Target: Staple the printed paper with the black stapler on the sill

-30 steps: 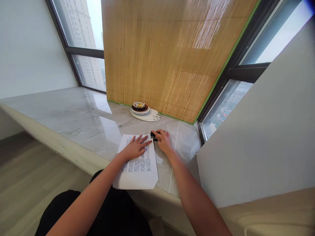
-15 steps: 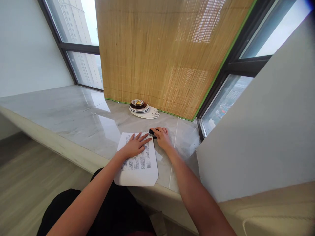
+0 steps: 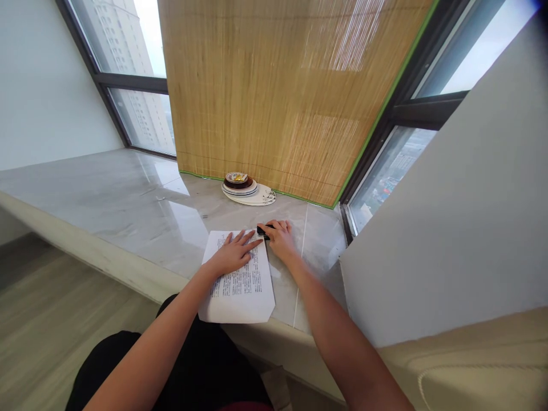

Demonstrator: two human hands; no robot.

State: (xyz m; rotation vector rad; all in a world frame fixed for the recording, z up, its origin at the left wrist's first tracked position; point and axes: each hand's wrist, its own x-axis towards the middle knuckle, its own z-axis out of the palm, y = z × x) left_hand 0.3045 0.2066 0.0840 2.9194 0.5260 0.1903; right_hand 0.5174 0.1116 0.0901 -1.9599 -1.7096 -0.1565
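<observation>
Left hand (image 3: 233,257) lies flat on paper (image 3: 242,307) (grip spread, holding nothing); right hand (image 3: 281,238) clasps a black stapler (image 3: 261,231)

you're in home, by look of it: marbled window ledge (image 3: 120,197), bamboo blind (image 3: 265,91), stacked plates (image 3: 240,190), tower block (image 3: 122,34) outside.

Daylight glare on the sill (image 3: 141,211)

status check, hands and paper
Left hand spread on printed paper. Right hand on black tool, probably stapler, at paper's corner. Stacked plates beyond, clear of hands.
</observation>
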